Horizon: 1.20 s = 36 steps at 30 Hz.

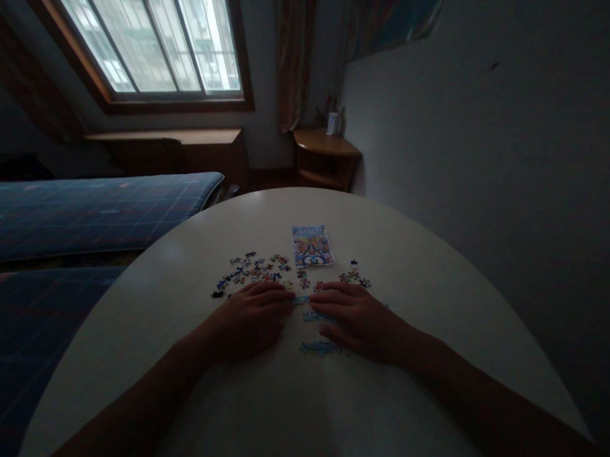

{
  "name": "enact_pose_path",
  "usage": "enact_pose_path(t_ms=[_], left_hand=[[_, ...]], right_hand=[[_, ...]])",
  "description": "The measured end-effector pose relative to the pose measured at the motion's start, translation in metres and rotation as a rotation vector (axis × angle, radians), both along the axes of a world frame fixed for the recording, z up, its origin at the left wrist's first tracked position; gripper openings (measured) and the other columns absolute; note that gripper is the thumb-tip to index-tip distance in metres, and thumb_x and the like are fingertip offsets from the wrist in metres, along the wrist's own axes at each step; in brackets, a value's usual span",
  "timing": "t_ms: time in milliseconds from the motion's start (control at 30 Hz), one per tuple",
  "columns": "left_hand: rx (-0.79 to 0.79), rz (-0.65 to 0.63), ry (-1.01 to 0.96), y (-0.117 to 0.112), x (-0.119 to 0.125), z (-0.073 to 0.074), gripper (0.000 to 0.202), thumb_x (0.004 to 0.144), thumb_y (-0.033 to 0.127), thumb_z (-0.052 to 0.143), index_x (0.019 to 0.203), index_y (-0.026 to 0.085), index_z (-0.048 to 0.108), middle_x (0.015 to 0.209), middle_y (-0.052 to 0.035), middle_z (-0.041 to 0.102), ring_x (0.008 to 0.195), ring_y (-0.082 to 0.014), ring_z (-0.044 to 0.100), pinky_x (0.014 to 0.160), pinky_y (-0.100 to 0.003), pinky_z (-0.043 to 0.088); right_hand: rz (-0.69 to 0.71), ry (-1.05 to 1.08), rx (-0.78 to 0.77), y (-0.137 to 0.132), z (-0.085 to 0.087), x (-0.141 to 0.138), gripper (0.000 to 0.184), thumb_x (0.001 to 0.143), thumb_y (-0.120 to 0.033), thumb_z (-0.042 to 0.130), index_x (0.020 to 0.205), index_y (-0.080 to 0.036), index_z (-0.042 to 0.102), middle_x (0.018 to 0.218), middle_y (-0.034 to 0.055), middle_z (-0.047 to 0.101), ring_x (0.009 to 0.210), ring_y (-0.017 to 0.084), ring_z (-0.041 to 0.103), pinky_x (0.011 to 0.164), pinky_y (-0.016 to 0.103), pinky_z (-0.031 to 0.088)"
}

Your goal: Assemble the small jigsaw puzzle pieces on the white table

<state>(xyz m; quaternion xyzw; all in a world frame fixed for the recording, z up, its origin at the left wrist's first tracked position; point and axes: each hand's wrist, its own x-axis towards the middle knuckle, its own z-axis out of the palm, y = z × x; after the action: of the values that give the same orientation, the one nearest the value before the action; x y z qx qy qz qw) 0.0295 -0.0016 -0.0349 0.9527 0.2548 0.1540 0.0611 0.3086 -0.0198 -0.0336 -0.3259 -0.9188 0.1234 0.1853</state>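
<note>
Both my hands meet over the near middle of a white round table [191, 392]. My left hand [258, 320] comes from the left, fingers held together, its tips at the left end of a light-blue puzzle piece [301, 300]. At that piece's right end are the fingertips of my right hand [355, 320], with the thumb set apart and lower. Partly under my right hand lie a light-blue puzzle strip [312, 315] and, nearer me, a second joined puzzle strip [319, 347]. Dim light and my fingers hide how the pieces connect.
Loose puzzle pieces [256, 267] are scattered beyond my left hand, and a smaller group of pieces [354, 276] lies beyond my right. A colourful picture sheet [312, 246] lies behind them. A bed [99, 209] stands left; a wall [482, 149] is at right.
</note>
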Motion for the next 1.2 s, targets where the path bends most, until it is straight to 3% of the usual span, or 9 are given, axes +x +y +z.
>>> enact_pose_path(t_ms=[433, 733, 1200], left_hand=[[-0.008, 0.001, -0.012, -0.0001, -0.0003, -0.0007, 0.036, 0.089, 0.02, 0.055, 0.125, 0.022, 0.06, 0.133, -0.0064, 0.063, 0.126, -0.0251, 0.054, 0.108, -0.046, 0.044], [-0.027, -0.026, -0.016, -0.0005, 0.0014, -0.0004, 0.041, 0.088, 0.021, 0.057, 0.129, 0.022, 0.057, 0.135, -0.0064, 0.062, 0.129, -0.0252, 0.052, 0.11, -0.046, 0.043], [-0.005, -0.05, 0.025, -0.0027, 0.0038, 0.0015, 0.043, 0.088, 0.02, 0.054, 0.13, 0.021, 0.055, 0.137, -0.0045, 0.061, 0.128, -0.0254, 0.052, 0.109, -0.046, 0.042]], right_hand=[[0.004, 0.028, 0.034, 0.0007, -0.0018, 0.0008, 0.037, 0.093, -0.031, 0.059, 0.128, -0.021, 0.061, 0.13, 0.0094, 0.065, 0.129, 0.026, 0.052, 0.107, 0.048, 0.043], [-0.016, 0.063, 0.104, 0.0048, -0.0002, 0.004, 0.017, 0.088, -0.026, 0.066, 0.105, -0.024, 0.07, 0.117, 0.0057, 0.071, 0.12, 0.024, 0.059, 0.103, 0.045, 0.046], [-0.071, 0.087, 0.06, 0.0038, -0.0017, -0.0019, 0.008, 0.089, -0.025, 0.066, 0.096, -0.023, 0.068, 0.107, 0.0044, 0.07, 0.113, 0.023, 0.059, 0.099, 0.042, 0.045]])
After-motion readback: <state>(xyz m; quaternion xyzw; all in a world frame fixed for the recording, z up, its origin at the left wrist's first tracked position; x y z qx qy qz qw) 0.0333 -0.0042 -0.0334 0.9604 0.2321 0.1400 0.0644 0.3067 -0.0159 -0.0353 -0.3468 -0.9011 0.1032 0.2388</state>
